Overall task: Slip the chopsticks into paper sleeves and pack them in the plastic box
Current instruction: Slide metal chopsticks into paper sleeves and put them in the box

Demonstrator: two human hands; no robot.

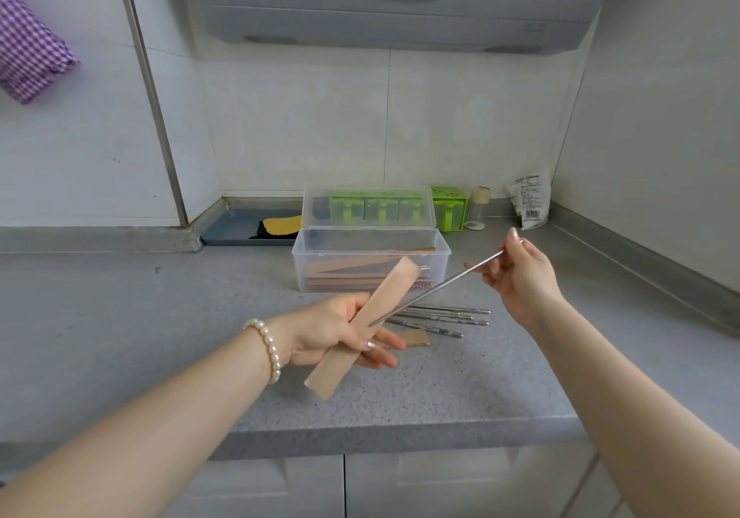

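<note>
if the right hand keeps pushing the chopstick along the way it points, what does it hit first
Most likely the paper sleeve held in the left hand: the chopstick in the right hand has its tip at the sleeve's edge, though depth is unclear.

We see a home kitchen: a range hood (400, 1) hangs over the grey countertop (160, 317), with green seasoning jars (448, 207) below the hood against the tiled wall (300, 125)

We are facing a grey speckled counter (120, 317) in a white-tiled corner (296, 125), a range hood (400, 5) hanging overhead.
</note>
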